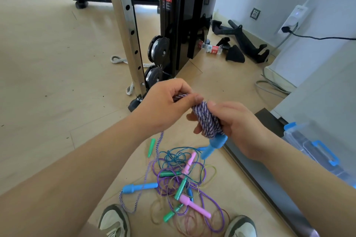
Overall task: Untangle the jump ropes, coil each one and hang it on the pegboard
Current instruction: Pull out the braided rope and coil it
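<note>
Head view showed the right hand (238, 124) clasping a coiled purple-and-white braided jump rope (207, 121), the left hand (165, 103) pinching its loose strand just beside; thin tangled ropes (179, 179) lay on the floor (48, 63) below.

Braided purple-white cloth rope (207, 121); glossy plastic handles (139, 187); shiny perforated metal upright (128, 25); smooth pale wood-look floor (48, 63).

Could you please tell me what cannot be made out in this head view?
Pegboard: outside the head view's frame.
Tangle of ropes: cords overlap, so their number is unclear.
Striped purple rope: inner turns hidden by the right hand gripping it.
Bottle label: too small to read.
Clear bin: cut off by the right edge.
</note>
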`<state>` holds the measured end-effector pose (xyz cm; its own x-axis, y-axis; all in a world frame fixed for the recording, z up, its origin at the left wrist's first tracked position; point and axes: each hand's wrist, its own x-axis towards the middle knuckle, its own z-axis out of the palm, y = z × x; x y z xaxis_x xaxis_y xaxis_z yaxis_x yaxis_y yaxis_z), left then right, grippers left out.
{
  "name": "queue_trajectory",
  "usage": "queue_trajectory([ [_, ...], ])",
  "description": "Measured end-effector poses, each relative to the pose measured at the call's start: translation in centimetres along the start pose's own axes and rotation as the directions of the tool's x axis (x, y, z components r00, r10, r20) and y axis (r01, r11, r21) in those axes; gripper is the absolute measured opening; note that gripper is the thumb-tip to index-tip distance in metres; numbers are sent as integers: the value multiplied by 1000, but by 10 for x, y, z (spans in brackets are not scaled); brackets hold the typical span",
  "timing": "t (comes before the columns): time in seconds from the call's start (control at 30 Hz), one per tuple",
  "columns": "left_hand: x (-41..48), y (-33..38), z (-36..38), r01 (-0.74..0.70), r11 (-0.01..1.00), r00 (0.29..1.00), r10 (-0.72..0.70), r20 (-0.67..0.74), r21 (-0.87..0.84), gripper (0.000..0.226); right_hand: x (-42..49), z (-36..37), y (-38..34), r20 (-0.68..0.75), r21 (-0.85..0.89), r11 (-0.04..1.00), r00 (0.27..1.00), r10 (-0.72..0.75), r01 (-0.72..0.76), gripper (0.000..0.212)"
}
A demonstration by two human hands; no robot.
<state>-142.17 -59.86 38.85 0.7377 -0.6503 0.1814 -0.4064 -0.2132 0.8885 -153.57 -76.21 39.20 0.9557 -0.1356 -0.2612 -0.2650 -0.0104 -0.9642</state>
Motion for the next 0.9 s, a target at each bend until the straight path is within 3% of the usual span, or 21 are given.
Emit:
queue_trajectory([
  [0.1,4,-14,-1,113,983,993,-114,-4,-143,26,-1,4,-5,61,135,990,997,41,-49,44],
  [0.2,3,-23,-2,219,960,976,-212,57,-172,23,-1,2,-10,60,340,934,994,93,-108,57],
  [0.3,-3,-30,8,269,962,955,-261,142,-46,21,-2,0,-18,24,491,868,997,67,-71,60],
  [0.4,-13,-28,26,276,930,875,-347,336,240,26,1,-2,-17,-78,534,845,995,59,-8,64],
  [0.5,-23,-18,37,113,913,820,-308,482,392,38,5,-4,-9,-194,409,913,978,81,5,56],
  [0.6,-25,-1,36,33,929,827,-232,512,368,35,14,-7,0,-313,147,984,940,139,-97,50],
  [0.67,-23,8,30,65,959,874,-188,448,277,25,14,-11,3,-297,39,988,943,152,-147,54],
  [0.83,-9,13,4,2,999,992,-7,125,44,18,3,-12,7,-172,-185,982,983,-68,36,67],
  [0.9,-4,11,-4,-5,999,999,3,48,45,16,1,-12,7,-107,-186,982,993,-45,24,55],
])
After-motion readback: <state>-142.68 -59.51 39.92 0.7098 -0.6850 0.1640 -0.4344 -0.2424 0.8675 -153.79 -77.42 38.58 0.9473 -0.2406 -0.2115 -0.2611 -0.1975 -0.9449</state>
